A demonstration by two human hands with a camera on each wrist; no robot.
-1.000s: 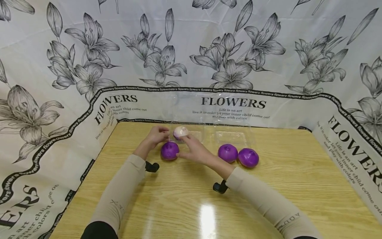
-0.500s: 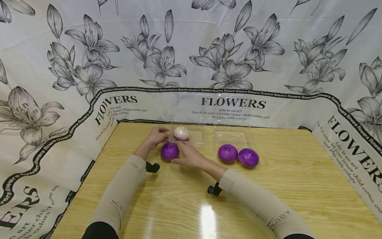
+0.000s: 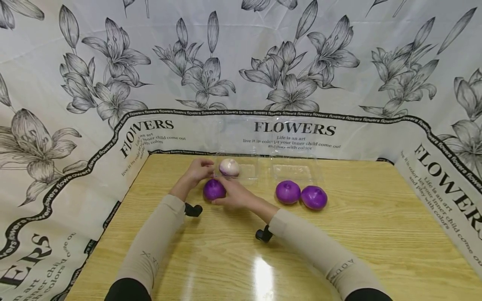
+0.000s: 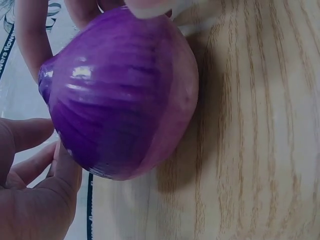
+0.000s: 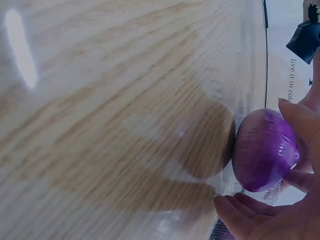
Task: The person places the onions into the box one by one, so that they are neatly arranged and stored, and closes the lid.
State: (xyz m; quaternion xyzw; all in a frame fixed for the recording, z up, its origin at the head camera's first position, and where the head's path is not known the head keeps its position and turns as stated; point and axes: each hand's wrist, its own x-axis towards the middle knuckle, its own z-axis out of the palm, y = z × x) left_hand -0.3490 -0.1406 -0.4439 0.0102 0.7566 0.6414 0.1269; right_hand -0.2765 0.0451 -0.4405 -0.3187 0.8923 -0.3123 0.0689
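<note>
A glossy purple onion (image 3: 213, 190) stands on the wooden table, just in front of the left clear plastic box (image 3: 246, 172). My right hand (image 3: 235, 195) reaches round that onion from the right, thumb on the near side and fingers on the far side; in the left wrist view the thumb tip overlaps the onion (image 4: 120, 95). At the left edge of the box, my left hand (image 3: 198, 172) has its fingertips together on the thin plastic, partly hidden by the onion in the left wrist view. Inside the box sits a pale onion (image 3: 229, 167) with purple shading.
Two more purple onions, one (image 3: 288, 192) beside the other (image 3: 314, 197), lie to the right. Behind them a second clear box (image 3: 293, 171) stands with its lid raised. A white flower-printed cloth (image 3: 211, 83) walls the table (image 3: 233, 255) at the back and sides.
My right hand has left the pale onion in the box and come back, down and left, round the purple onion. The left hand stays at the box edge.
</note>
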